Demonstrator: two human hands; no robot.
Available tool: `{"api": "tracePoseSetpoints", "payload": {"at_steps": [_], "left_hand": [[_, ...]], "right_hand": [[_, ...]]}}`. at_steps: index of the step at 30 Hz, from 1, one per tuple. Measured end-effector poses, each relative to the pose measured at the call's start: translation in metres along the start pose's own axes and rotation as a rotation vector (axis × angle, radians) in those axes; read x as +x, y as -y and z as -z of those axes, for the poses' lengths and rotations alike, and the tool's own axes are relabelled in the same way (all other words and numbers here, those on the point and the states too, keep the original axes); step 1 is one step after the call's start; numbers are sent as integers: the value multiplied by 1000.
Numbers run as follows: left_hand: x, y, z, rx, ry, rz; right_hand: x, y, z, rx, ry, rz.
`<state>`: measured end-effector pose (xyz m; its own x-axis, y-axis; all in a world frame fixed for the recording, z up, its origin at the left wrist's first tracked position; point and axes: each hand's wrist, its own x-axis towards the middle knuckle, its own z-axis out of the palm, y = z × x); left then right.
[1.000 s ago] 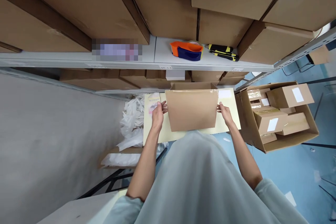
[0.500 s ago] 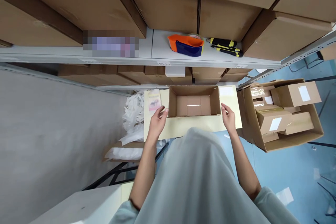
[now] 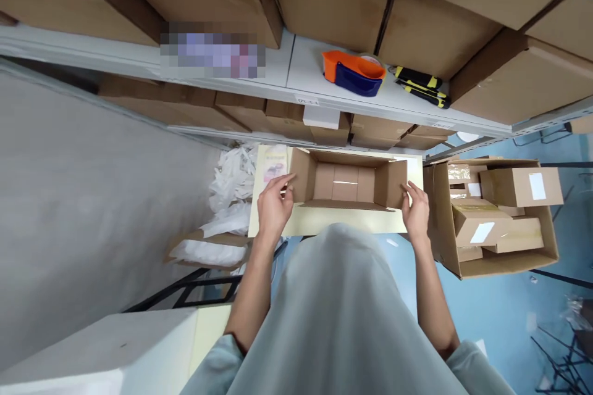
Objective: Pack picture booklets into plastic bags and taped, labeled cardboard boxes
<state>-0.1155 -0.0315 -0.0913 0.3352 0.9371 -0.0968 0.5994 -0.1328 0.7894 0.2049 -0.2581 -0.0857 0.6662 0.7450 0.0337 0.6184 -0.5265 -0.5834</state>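
A cardboard box [image 3: 345, 182] with an open top stands on the pale yellow tabletop [image 3: 324, 220]. Its two short end flaps, the left flap [image 3: 303, 176] and the right flap [image 3: 391, 184], stand up and lean outward. At the left flap's outer edge is my left hand [image 3: 274, 205], fingers stretched toward it and thumb apart. My right hand [image 3: 416, 207] has its fingertips against the right flap's edge, with the fingers loosely bent and not wrapped round it. The box holds nothing that I can see.
A large carton [image 3: 504, 265] full of smaller boxes is on the right. On the shelf above lie an orange and blue tape dispenser [image 3: 354, 74] and black and yellow utility knives [image 3: 419, 86]. White plastic packaging [image 3: 231, 182] is heaped left of the table. A printed card [image 3: 275, 166] lies beside the box.
Both short end flaps of the box have swung up into view. My hands have moved slightly farther apart along with them. The view has tilted a little.
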Motion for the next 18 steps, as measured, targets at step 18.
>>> {"api": "tracePoseSetpoints", "payload": {"at_steps": [18], "left_hand": [[61,207,6,-135,-39,401]], "right_hand": [[-55,229,-271,517,767,-179]]}}
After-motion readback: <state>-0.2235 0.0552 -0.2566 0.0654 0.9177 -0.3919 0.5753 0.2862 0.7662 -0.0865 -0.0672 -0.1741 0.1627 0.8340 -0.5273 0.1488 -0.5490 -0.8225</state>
